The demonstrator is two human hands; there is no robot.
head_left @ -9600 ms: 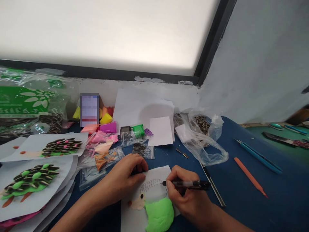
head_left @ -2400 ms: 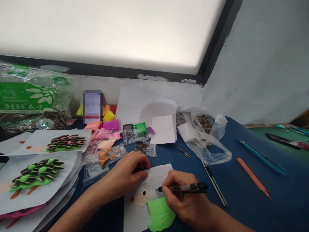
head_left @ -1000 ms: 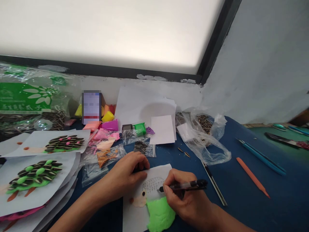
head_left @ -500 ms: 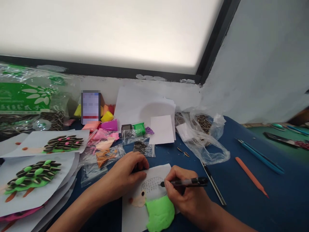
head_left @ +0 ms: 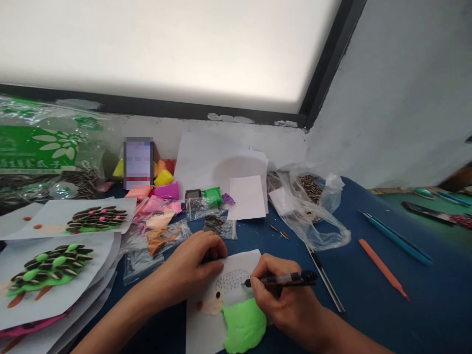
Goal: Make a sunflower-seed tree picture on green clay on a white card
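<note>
I'm looking in from afar on a small indoor craft corner; whether it belongs to a home or a studio, I can't tell. The blue tabletop [head_left: 376,324] stands by a pale wall [head_left: 401,108], below a bright pane [head_left: 165,49] with white smears on its dark frame [head_left: 326,73]. What tells me crafts: hedgehog pictures [head_left: 51,270] made with striped seeds and clay, small packets of coloured clay [head_left: 166,191], a clear bag of seeds [head_left: 311,189], plain white sheets [head_left: 206,157], a slim orange tool [head_left: 383,269], and a paper [head_left: 201,334] carrying pen marks and green clay [head_left: 245,324].
</note>
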